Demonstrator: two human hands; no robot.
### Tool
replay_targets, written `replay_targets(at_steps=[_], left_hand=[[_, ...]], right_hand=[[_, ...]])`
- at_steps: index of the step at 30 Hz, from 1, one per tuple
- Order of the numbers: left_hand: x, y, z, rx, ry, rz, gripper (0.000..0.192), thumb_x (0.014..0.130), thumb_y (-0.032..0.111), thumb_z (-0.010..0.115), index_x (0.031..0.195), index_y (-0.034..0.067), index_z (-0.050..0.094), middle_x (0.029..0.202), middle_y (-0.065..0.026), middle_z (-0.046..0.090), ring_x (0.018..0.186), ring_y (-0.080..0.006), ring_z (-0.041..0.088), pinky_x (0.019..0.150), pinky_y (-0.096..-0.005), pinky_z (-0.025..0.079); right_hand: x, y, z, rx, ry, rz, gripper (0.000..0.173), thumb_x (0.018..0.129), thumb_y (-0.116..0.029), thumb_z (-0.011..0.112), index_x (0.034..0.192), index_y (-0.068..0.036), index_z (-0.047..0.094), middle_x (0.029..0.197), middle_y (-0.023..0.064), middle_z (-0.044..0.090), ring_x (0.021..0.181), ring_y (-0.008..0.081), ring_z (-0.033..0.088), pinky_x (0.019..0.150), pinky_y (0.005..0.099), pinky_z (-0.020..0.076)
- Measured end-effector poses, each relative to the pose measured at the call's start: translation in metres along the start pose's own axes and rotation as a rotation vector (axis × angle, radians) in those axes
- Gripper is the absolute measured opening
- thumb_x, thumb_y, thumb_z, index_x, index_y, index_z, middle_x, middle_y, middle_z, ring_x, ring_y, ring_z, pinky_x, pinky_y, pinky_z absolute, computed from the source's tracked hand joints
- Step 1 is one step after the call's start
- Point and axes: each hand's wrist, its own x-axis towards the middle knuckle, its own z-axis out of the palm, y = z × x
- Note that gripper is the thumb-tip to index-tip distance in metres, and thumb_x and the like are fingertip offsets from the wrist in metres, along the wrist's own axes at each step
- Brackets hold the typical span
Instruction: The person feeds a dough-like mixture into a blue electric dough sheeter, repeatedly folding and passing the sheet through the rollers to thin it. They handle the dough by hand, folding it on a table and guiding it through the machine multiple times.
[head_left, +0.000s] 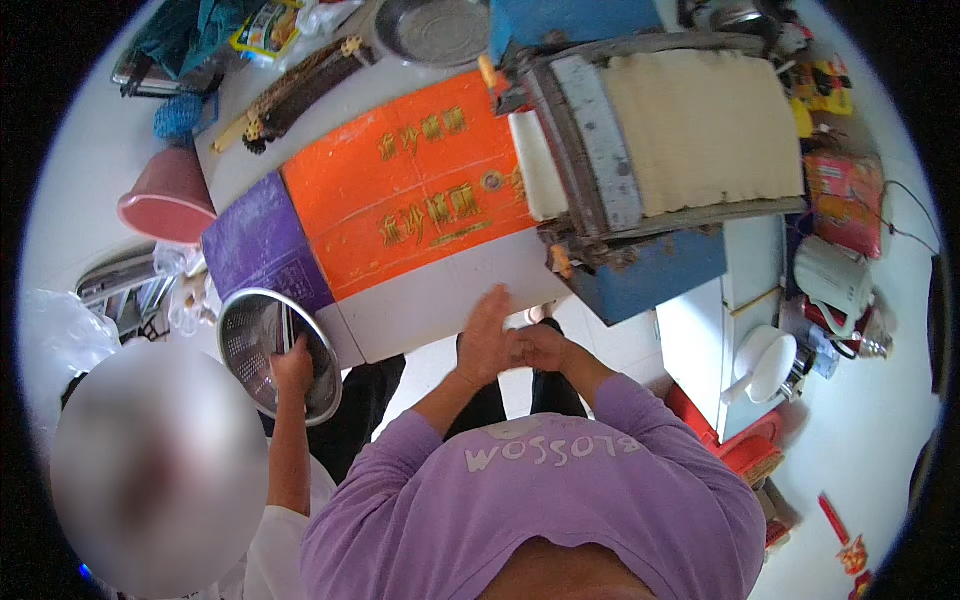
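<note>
My left hand (486, 337) is raised with its fingers extended, just off the near edge of a worktop covered with flattened orange, purple and white cardboard (405, 180). My right hand (541, 347) meets it at the palm side, its fingers partly bent and partly hidden. No object shows between them. Ahead to the right stands a metal roller machine (592, 142) with crusted edges. A cream sheet (705, 135), dough or cloth, lies across its top. A white strip (538, 166) rests at the machine's left side, over the orange cardboard.
At left, another person's hand (292, 367) holds dark-handled utensils over a perforated metal colander (255, 352). A pink bucket (169, 199), a round metal pan (435, 30) and bundled dark rods (300, 94) stand beyond. At right are a white cabinet (690, 337) and an electric kettle (832, 277).
</note>
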Motion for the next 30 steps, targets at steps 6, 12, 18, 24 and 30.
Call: replay_targets(at_steps=[6, 12, 18, 24, 30], left_hand=[[-0.009, -0.05, -0.045, 0.254, 0.226, -0.265, 0.049, 0.09, 0.017, 0.053, 0.131, -0.006, 0.041, 0.142, -0.0239, 0.035, 0.13, -0.0368, 0.036, 0.107, -0.0442, 0.03], [-0.01, -0.037, -0.04, 0.213, 0.239, -0.283, 0.05, 0.092, 0.023, 0.05, 0.132, -0.006, 0.041, 0.142, -0.0241, 0.036, 0.131, -0.0353, 0.035, 0.109, -0.0432, 0.029], [0.017, 0.029, -0.073, 0.112, 0.308, -0.336, 0.046, 0.09, 0.022, 0.053, 0.127, -0.004, 0.045, 0.138, -0.0234, 0.039, 0.123, -0.0358, 0.044, 0.1, -0.0408, 0.04], [-0.013, 0.039, -0.079, 0.195, 0.474, -0.486, 0.039, 0.089, 0.02, 0.055, 0.121, -0.001, 0.049, 0.137, -0.0224, 0.04, 0.116, -0.0369, 0.049, 0.094, -0.0425, 0.045], [-0.038, 0.07, -0.078, 0.219, 0.687, -0.555, 0.026, 0.084, 0.016, 0.059, 0.107, 0.004, 0.053, 0.117, -0.0167, 0.051, 0.099, -0.0351, 0.057, 0.08, -0.0433, 0.048]], right_hand=[[-0.151, -0.065, 0.104, -0.12, 0.042, -0.014, 0.038, 0.094, -0.025, 0.047, 0.097, 0.01, 0.061, 0.1, 0.0242, 0.063, 0.092, 0.0325, 0.064, 0.086, 0.046, 0.0521], [-0.248, -0.175, 0.242, -0.643, 0.307, -0.713, 0.024, 0.088, -0.012, 0.053, 0.104, 0.004, 0.059, 0.103, 0.0178, 0.062, 0.091, 0.0249, 0.065, 0.076, 0.0347, 0.0553], [-0.257, -0.287, 0.207, -0.946, 0.64, -1.082, 0.033, 0.091, -0.01, 0.046, 0.122, 0.003, 0.05, 0.104, 0.0146, 0.06, 0.094, 0.0272, 0.065, 0.074, 0.0335, 0.0547], [-0.257, -0.342, 0.178, -1.645, 0.87, -0.786, 0.039, 0.097, -0.021, 0.044, 0.129, -0.001, 0.048, 0.114, 0.0185, 0.057, 0.101, 0.0292, 0.063, 0.081, 0.0361, 0.0508], [-0.266, -0.364, 0.13, -2.059, 0.777, -0.988, 0.047, 0.098, -0.035, 0.039, 0.125, 0.001, 0.052, 0.124, 0.0228, 0.056, 0.114, 0.0374, 0.053, 0.098, 0.0421, 0.0394]])
